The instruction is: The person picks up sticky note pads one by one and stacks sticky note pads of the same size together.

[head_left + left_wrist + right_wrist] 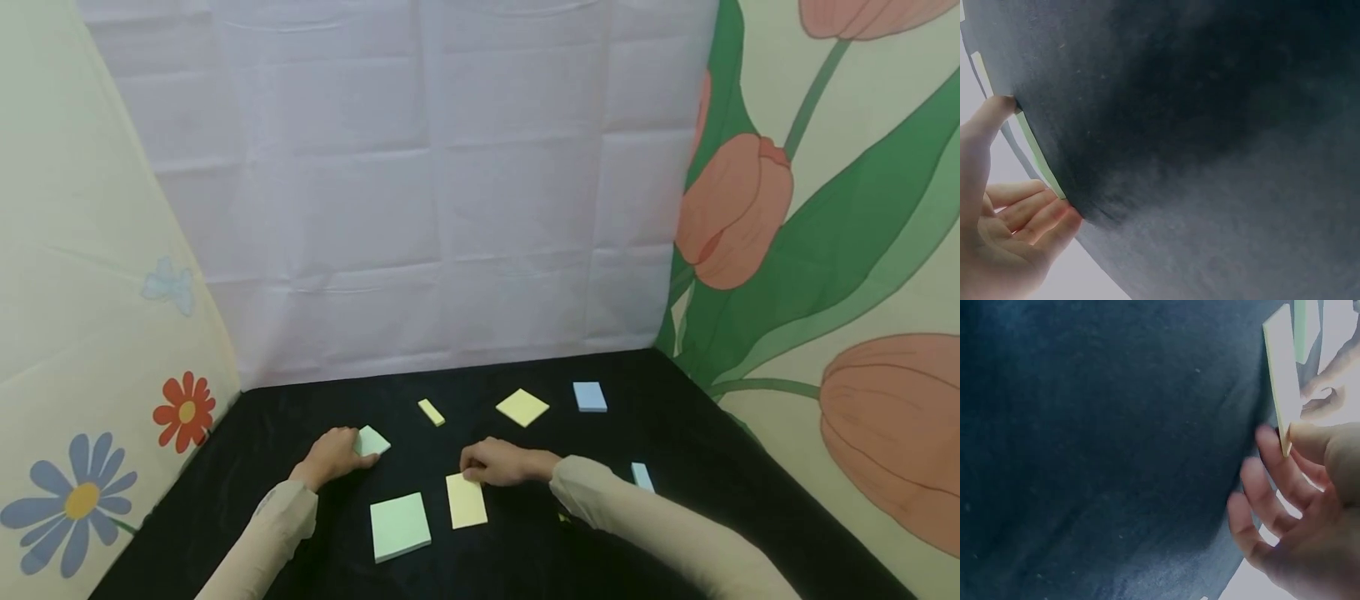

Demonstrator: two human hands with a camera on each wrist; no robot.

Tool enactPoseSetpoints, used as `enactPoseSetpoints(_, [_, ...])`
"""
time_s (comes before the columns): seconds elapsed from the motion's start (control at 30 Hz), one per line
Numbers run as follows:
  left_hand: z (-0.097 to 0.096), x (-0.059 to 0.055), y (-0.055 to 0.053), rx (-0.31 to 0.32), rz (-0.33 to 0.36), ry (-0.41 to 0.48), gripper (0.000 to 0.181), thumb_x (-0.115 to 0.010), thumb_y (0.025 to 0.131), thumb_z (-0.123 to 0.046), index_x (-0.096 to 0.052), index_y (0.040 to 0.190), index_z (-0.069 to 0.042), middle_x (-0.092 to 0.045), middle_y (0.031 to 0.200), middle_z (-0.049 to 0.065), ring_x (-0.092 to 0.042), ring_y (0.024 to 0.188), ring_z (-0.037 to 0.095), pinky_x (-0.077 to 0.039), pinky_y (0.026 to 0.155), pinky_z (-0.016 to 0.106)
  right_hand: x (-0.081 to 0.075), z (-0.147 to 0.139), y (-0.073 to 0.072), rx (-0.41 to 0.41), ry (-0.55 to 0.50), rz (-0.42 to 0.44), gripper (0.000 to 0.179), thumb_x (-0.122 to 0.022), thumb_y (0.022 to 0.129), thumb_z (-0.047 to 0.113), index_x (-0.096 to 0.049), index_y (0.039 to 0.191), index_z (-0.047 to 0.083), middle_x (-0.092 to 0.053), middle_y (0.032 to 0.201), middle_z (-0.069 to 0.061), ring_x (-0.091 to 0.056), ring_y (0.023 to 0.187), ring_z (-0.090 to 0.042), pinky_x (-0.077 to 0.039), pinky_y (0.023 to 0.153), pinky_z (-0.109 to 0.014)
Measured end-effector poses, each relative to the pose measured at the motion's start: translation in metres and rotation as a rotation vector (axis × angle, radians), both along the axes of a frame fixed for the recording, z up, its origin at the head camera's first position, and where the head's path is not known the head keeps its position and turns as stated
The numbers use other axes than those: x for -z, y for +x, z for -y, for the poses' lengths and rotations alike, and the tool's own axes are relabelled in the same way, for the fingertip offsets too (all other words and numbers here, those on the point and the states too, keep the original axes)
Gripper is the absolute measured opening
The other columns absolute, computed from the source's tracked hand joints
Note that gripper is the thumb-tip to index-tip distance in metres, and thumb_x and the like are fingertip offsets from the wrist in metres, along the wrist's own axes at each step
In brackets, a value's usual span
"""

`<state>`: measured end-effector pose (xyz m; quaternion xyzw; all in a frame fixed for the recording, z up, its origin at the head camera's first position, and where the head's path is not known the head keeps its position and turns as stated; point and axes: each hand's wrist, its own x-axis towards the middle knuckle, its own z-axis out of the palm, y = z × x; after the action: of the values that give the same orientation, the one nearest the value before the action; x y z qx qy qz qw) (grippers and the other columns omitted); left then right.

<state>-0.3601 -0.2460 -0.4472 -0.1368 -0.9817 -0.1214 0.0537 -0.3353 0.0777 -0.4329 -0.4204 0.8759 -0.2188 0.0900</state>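
My left hand [330,458] grips a small pale green sticky note pad [371,442] between thumb and fingers at the left of the black table. In the left wrist view, only the thin green edge of that pad [1040,156] shows between the thumb and fingertips. Near the middle, my right hand [501,462] pinches a corner of a yellow rectangular sticky note pad [467,504]. The right wrist view has this yellow pad [1282,375] tilted up, with the thumb against one face and the other fingers spread loosely. A larger green square pad [401,527] lies nearer, between both hands.
Farther back on the black cloth [300,404] lie a narrow yellow pad [432,412], a yellow square pad [522,407] and a blue pad [590,396]. A small blue pad [642,477] sits beyond the right forearm, which partly hides a yellow piece [564,517].
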Motion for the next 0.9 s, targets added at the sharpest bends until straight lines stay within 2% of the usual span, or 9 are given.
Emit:
enactPoseSetpoints(0.2, [-0.0022, -0.0059, 0.0017, -0.009, 0.015, -0.001, 0.048, -0.077, 0.083, -0.034, -0.063, 0.101, 0.008, -0.059, 0.08, 0.01, -0.051, 0.069, 0.022, -0.047, 0.066, 0.04, 0.0035, 0.0032, 0.0024, 0.017, 0.055, -0.168, 0.009, -0.065, 0.097, 0.017, -0.069, 0.09, 0.012, -0.056, 0.077, 0.011, -0.049, 0.065, -0.002, -0.044, 0.063, -0.022])
enactPoseSetpoints(0.33, [-0.0021, -0.0053, 0.0032, -0.016, 0.025, 0.006, 0.048, -0.077, 0.083, -0.035, -0.063, 0.101, 0.008, -0.059, 0.08, 0.01, -0.051, 0.069, 0.022, -0.046, 0.066, 0.039, 0.0056, 0.0058, 0.0053, 0.018, 0.099, -0.259, 0.011, -0.066, 0.096, 0.019, -0.068, 0.087, 0.013, -0.054, 0.077, 0.011, -0.047, 0.067, -0.002, -0.043, 0.064, -0.022])
enactPoseSetpoints(0.9, [-0.0026, -0.0021, 0.0, -0.011, 0.018, 0.003, 0.05, -0.077, 0.083, -0.035, -0.063, 0.103, 0.008, -0.06, 0.081, 0.011, -0.052, 0.069, 0.022, -0.047, 0.066, 0.039, 0.0065, 0.0071, 0.0086, 0.047, 0.121, -0.342, 0.017, -0.067, 0.096, 0.018, -0.061, 0.081, 0.013, -0.05, 0.075, 0.007, -0.044, 0.064, -0.004, -0.039, 0.059, -0.022])
